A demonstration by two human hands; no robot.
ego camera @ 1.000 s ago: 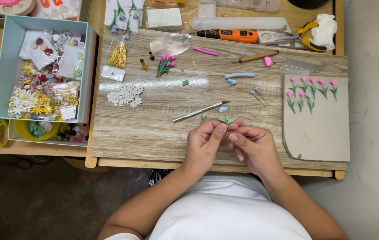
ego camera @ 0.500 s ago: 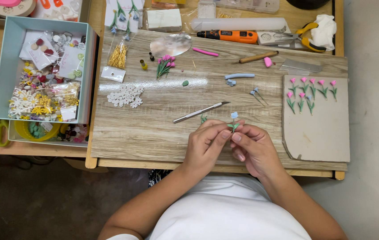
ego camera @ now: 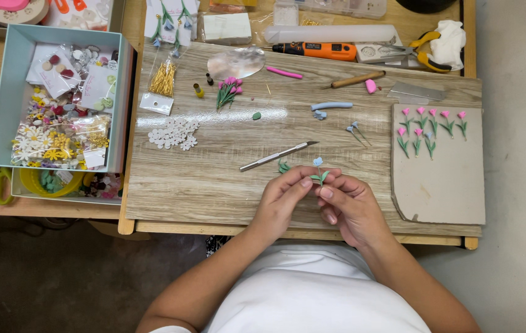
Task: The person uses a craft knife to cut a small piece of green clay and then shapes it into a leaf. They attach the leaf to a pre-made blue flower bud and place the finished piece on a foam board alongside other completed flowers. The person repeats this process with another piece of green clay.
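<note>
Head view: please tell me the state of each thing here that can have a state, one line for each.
left hand: fingertips pinching the small flower
right hand: fingertips pinching the same flower
small flower: blue head, green leaves, held upright above the board
craft knife: lying flat on the wooden board, untouched
pink flowers: laid in rows on the grey slab
teal box: open, full of small packets

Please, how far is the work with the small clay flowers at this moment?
Done, it seems: several pink flowers with green stems lie in rows on the grey slab, and a pink bunch lies on the wooden board. In hand: both hands, left hand and right hand, pinch one blue flower with green leaves. Left: probably two loose blue flowers and a blue clay roll.
</note>
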